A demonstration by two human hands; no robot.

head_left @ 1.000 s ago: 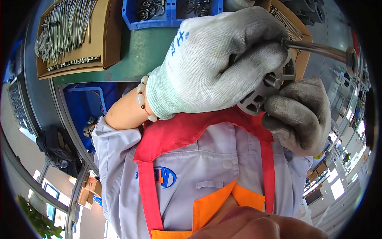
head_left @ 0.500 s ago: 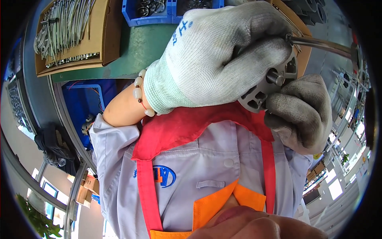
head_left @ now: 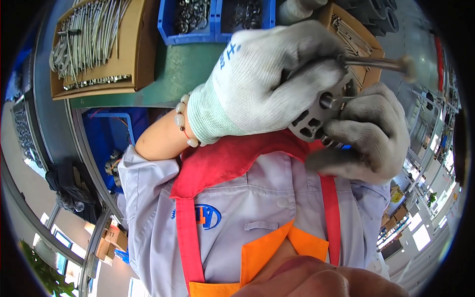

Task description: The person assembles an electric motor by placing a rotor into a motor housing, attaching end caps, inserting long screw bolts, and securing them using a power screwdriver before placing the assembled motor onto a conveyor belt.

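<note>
My left hand (head_left: 277, 81), in a white knitted glove darkened at the fingers, is closed in a pinch. A long metal rod (head_left: 371, 62) with a wider, blurred far end sticks out of it to the right. Just below those fingers is a round grey metal end cover (head_left: 308, 119) with cut-out slots and a short shaft (head_left: 327, 100) at its middle. My right hand (head_left: 371, 133), in a dirty grey glove, curls round the cover's right side, with its thumb below. Part of the cover and whatever lies behind it are hidden by both gloves.
On the green bench (head_left: 180, 62) stand a carton (head_left: 143, 49) of thin metal rods and blue bins (head_left: 190, 38) of small dark rings. Another carton (head_left: 373, 74) with long rods lies behind my hands. A blue crate (head_left: 96, 133) sits below the bench's left edge.
The left hand and the rod have shifted slightly left and down. The right hand's thumb now reaches farther left under the cover. The bench shows a little lower in the view.
</note>
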